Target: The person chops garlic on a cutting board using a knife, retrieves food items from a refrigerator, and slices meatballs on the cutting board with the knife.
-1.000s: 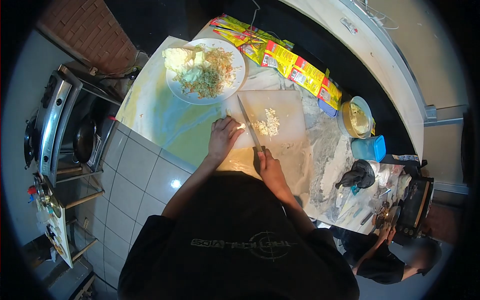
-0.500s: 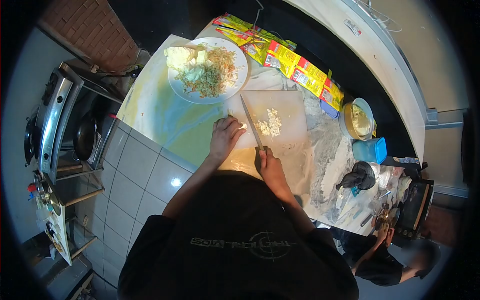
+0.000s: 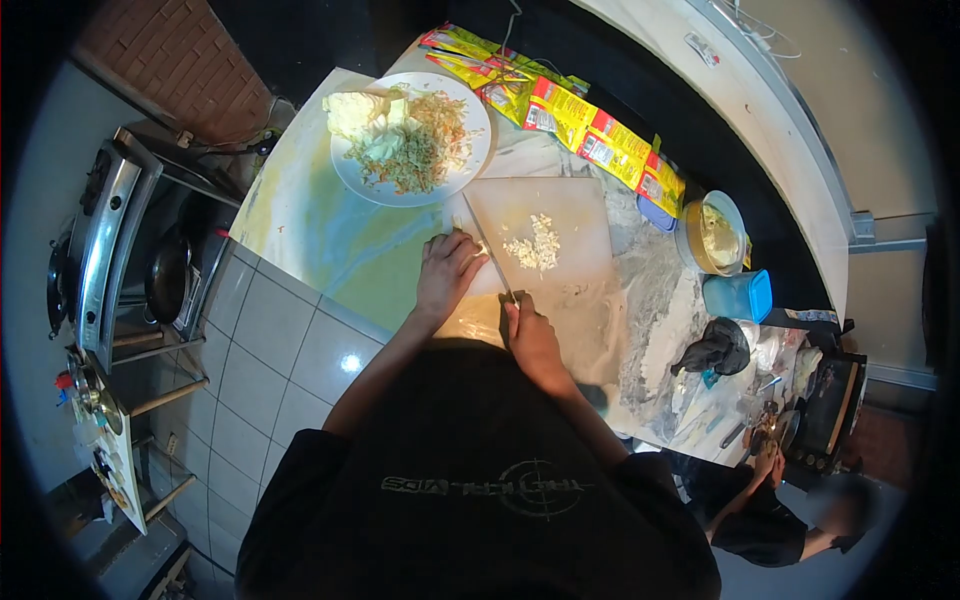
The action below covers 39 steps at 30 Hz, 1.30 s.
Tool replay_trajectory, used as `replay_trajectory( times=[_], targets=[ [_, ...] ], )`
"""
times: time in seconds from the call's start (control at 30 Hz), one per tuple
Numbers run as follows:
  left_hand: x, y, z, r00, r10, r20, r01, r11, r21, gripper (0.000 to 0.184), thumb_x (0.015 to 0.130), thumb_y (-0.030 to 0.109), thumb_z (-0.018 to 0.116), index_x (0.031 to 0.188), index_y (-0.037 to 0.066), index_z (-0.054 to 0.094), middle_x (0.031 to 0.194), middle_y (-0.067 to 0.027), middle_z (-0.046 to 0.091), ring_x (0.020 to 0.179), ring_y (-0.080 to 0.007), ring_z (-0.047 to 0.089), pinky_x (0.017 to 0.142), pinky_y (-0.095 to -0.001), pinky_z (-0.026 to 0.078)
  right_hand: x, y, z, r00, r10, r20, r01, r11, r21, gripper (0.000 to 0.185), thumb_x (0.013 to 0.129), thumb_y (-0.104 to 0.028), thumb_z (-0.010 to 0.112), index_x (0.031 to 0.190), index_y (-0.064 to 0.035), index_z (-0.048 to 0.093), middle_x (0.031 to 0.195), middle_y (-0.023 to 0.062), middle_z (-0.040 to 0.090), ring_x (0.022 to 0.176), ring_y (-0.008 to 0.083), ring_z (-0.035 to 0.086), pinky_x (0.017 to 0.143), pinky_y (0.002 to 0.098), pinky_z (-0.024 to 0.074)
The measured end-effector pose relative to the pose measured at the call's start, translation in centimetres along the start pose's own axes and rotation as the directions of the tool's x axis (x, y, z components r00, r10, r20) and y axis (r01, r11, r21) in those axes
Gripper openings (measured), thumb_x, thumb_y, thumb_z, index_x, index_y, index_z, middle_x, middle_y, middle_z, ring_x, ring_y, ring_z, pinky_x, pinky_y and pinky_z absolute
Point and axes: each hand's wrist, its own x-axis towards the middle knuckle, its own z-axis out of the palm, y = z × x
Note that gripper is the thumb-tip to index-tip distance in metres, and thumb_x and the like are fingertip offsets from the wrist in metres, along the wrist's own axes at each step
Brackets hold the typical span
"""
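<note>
My left hand (image 3: 446, 276) rests on the white cutting board (image 3: 583, 200), fingers curled over a small pale piece (image 3: 481, 250) that looks like garlic. My right hand (image 3: 534, 338) grips a kitchen knife (image 3: 487, 238) by its dark handle. The blade slants across the board, tip away from me, right beside my left fingertips. A heap of finely chopped pale bits (image 3: 535, 243) lies to the right of the blade. Most of the piece is hidden under my left fingers.
Beyond the board stands a white plate (image 3: 484, 152) of shredded vegetables. Yellow-and-red sachets (image 3: 592, 140) line the back of the counter. At right are a bowl (image 3: 712, 236), a blue-lidded container (image 3: 742, 297) and a black plastic bag (image 3: 716, 349). A co-worker's hands (image 3: 768, 464) are at the lower right.
The knife has shifted left, its blade now up against the piece at my left fingertips. My right hand has moved slightly left with it. My left hand has stayed nearly in place.
</note>
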Motion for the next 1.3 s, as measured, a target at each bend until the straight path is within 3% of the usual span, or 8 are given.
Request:
replay_trajectory(
  times=[0.27, 0.6, 0.7, 0.77, 0.87, 1.0, 1.2, 1.3],
  targets=[
    [0.0, 0.3, 0.2, 1.0, 0.013, 0.012, -0.013, 1.0, 0.014, 0.018, 0.083, 0.022, 0.071, 0.094, 0.009, 0.064, 0.103, -0.0044, 0.058, 0.097, -0.0259, 0.054, 0.088, -0.0395, 0.04, 0.7, 0.1, 0.6, 0.997, -0.013, -0.078, -0.008, 0.966, -0.259, 0.032, 0.102, -0.033, 0.042, 0.115, -0.005, 0.046, 0.067, 0.0251, 0.064, 0.064, 0.0443, 0.065, 0.055, 0.0532, 0.0513],
    [0.0, 0.6, -0.4, 0.998, 0.057, -0.012, -0.057, 0.998, -0.019, 0.013, 0.084, 0.019, 0.069, 0.093, 0.01, 0.066, 0.102, -0.0017, 0.06, 0.1, -0.0239, 0.054, 0.09, -0.0396, 0.039, -0.9, 1.8, -1.9, 0.991, -0.096, -0.097, 0.067, 0.962, -0.266, 0.038, 0.101, -0.038, 0.043, 0.116, -0.0028, 0.049, 0.067, 0.0271, 0.063, 0.065, 0.046, 0.064, 0.056, 0.0542, 0.0506],
    [0.1, 0.8, -0.7, 0.995, 0.092, -0.026, -0.092, 0.996, -0.014, 0.011, 0.084, 0.017, 0.068, 0.093, 0.011, 0.067, 0.102, -0.0005, 0.061, 0.1, -0.023, 0.054, 0.091, -0.0392, 0.039, -0.9, 1.5, -2.6, 0.997, 0.011, -0.072, -0.029, 0.965, -0.26, 0.038, 0.101, -0.037, 0.043, 0.115, -0.0017, 0.051, 0.075, 0.0289, 0.065, 0.07, 0.0466, 0.065, 0.059, 0.0542, 0.0518],
    [0.1, 0.8, -0.7, 0.994, 0.102, -0.029, -0.102, 0.995, -0.006, 0.011, 0.084, 0.016, 0.067, 0.093, 0.011, 0.067, 0.102, 0.0003, 0.062, 0.1, -0.0227, 0.054, 0.092, -0.0391, 0.039, -0.8, 1.6, -2.7, 0.998, 0.051, -0.021, -0.052, 0.996, -0.074, 0.041, 0.102, -0.036, 0.042, 0.116, 0.0008, 0.053, 0.081, 0.0316, 0.064, 0.076, 0.0503, 0.063, 0.066, 0.0565, 0.0508],
    [0.2, 0.6, -0.4, 0.994, 0.107, -0.027, -0.107, 0.994, 0.001, 0.01, 0.084, 0.016, 0.067, 0.093, 0.011, 0.067, 0.103, 0.0015, 0.064, 0.1, -0.0221, 0.055, 0.093, -0.0388, 0.038, -0.7, 2.0, -2.4, 1.0, 0.006, -0.015, -0.005, 1.0, 0.026, 0.043, 0.102, -0.036, 0.042, 0.117, 0.0022, 0.054, 0.088, 0.0333, 0.064, 0.082, 0.0523, 0.061, 0.072, 0.057, 0.0498],
    [0.2, 0.6, -0.4, 0.995, 0.095, -0.039, -0.096, 0.995, -0.003, 0.01, 0.084, 0.017, 0.067, 0.093, 0.012, 0.067, 0.101, 0.0027, 0.066, 0.101, -0.0211, 0.056, 0.094, -0.0386, 0.038, -0.5, 1.7, -2.5, 0.998, 0.058, 0.026, -0.059, 0.998, 0.01, 0.044, 0.102, -0.036, 0.042, 0.119, 0.0024, 0.055, 0.093, 0.0334, 0.063, 0.086, 0.0514, 0.061, 0.075, 0.0564, 0.0495],
    [0.1, 0.5, -0.3, 0.995, 0.098, -0.027, -0.098, 0.995, 0.015, 0.009, 0.083, 0.017, 0.068, 0.091, 0.012, 0.067, 0.102, 0.0035, 0.066, 0.102, -0.0202, 0.056, 0.095, -0.0385, 0.038, -0.5, 1.9, -1.9, 0.999, 0.005, 0.039, -0.005, 1.0, 0.021, 0.044, 0.102, -0.037, 0.041, 0.122, 0.0005, 0.052, 0.089, 0.0317, 0.064, 0.082, 0.0509, 0.062, 0.072, 0.0558, 0.0505],
    [0.2, 0.3, -0.2, 0.996, 0.089, -0.028, -0.089, 0.996, -0.004, 0.009, 0.083, 0.017, 0.068, 0.091, 0.012, 0.067, 0.102, 0.0035, 0.066, 0.101, -0.0201, 0.056, 0.095, -0.0383, 0.037, 0.0, 1.8, -1.0, 0.999, 0.04, 0.027, -0.036, 0.992, -0.121, 0.042, 0.101, -0.037, 0.041, 0.123, -0.0021, 0.049, 0.085, 0.0289, 0.066, 0.076, 0.0486, 0.064, 0.066, 0.0556, 0.0514]
  ],
)
